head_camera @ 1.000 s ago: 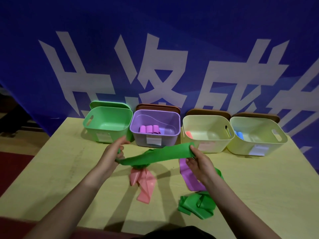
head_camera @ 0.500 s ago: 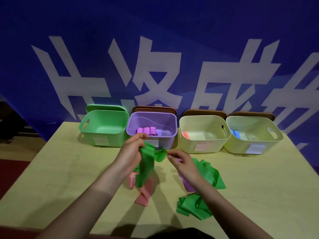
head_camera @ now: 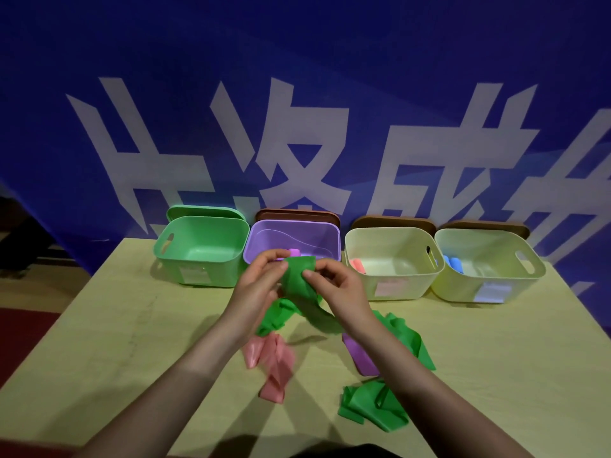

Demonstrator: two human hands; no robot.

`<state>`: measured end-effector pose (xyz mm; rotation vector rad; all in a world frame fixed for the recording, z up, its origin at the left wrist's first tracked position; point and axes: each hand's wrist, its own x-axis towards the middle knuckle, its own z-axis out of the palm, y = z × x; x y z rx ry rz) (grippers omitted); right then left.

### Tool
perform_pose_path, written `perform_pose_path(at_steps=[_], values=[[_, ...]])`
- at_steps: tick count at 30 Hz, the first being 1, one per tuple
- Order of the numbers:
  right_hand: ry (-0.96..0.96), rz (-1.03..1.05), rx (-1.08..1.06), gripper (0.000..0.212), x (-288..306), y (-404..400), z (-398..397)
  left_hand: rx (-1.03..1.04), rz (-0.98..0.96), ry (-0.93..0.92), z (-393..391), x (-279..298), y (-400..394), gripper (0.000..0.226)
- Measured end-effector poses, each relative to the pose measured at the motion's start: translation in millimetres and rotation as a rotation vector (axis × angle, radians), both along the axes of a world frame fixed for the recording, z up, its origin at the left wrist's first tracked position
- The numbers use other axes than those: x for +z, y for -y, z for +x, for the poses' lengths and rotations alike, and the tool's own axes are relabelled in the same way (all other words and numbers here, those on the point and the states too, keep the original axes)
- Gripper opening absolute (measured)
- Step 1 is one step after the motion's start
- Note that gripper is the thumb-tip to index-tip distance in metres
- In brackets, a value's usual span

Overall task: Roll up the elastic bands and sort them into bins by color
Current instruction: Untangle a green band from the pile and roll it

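Observation:
I hold a green elastic band (head_camera: 299,280) above the table's middle, its upper end folded over between my fingers. My left hand (head_camera: 256,289) pinches it on the left side. My right hand (head_camera: 337,287) pinches it on the right. The band's loose tail hangs down and trails right across the table. Below lie a pink band (head_camera: 272,363), a purple band (head_camera: 362,360) partly under my right forearm, and a second crumpled green band (head_camera: 372,408). Behind stand a green bin (head_camera: 201,249), a purple bin (head_camera: 294,233) with rolls, and two cream bins.
The left cream bin (head_camera: 393,259) holds a pink roll (head_camera: 358,265); the right cream bin (head_camera: 486,262) holds a blue roll (head_camera: 453,263). Lids lean behind the bins against a blue banner. The pale wooden table (head_camera: 115,342) drops off at left and right.
My hands came together from a wide stretch and rose toward the purple bin. The green band went from pulled flat to folded between both hands.

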<state>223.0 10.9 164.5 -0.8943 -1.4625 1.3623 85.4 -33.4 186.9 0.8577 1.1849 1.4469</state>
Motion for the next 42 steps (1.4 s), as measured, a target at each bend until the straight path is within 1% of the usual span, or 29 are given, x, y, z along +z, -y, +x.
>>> perform_pose_path(at_steps=[1,3,5,8,10,12,13,15,16,19,21,24,28,31,33,35,37,39,42], values=[[0.005,0.015,-0.002,0.020,5,-2,0,-0.009,-0.024,-0.001,0,-2,-1,0.020],[-0.010,0.031,-0.001,0.008,13,-6,1,-0.023,-0.090,0.001,2,-9,-4,0.030],[-0.034,0.050,-0.020,0.010,20,-12,2,-0.043,-0.129,-0.014,5,-13,-6,0.034],[-0.040,0.049,-0.028,0.014,28,-23,4,-0.076,-0.120,-0.049,9,-18,-9,0.024],[-0.025,0.040,-0.018,0.010,30,-27,4,-0.077,-0.084,-0.068,12,-17,-9,0.017],[-0.037,-0.009,0.008,0.013,31,-28,2,-0.071,-0.076,-0.015,15,-18,-9,0.016],[-0.048,-0.043,0.015,0.016,30,-27,1,-0.071,-0.086,0.054,16,-19,-11,0.017],[-0.074,-0.101,0.014,0.014,29,-27,-1,-0.102,-0.095,0.178,15,-22,-11,0.020],[-0.080,-0.118,-0.003,0.013,27,-28,-2,-0.146,-0.103,0.181,15,-25,-9,0.021],[-0.100,-0.155,-0.079,0.017,26,-34,0,-0.305,-0.158,0.069,14,-37,2,0.015],[-0.140,-0.198,-0.120,0.018,25,-39,3,-0.354,-0.219,0.023,15,-49,10,0.012],[-0.186,-0.235,-0.162,0.021,22,-43,9,-0.363,-0.285,-0.081,13,-68,17,0.014],[-0.209,-0.262,-0.225,0.023,14,-46,17,-0.331,-0.355,-0.158,7,-88,24,0.015],[-0.253,-0.270,-0.289,0.025,15,-51,23,-0.370,-0.395,-0.356,1,-103,31,0.016],[-0.281,-0.262,-0.328,0.025,18,-57,28,-0.385,-0.447,-0.429,-2,-115,36,0.023],[-0.304,-0.257,-0.331,0.024,20,-59,32,-0.381,-0.491,-0.474,-2,-124,41,0.024],[-0.309,-0.261,-0.315,0.028,19,-58,33,-0.384,-0.504,-0.477,-2,-130,45,0.021],[-0.298,-0.273,-0.288,0.031,15,-56,33,-0.401,-0.514,-0.464,-2,-136,47,0.016],[-0.245,-0.263,-0.212,0.034,9,-49,29,-0.441,-0.548,-0.531,-7,-145,48,0.014]])
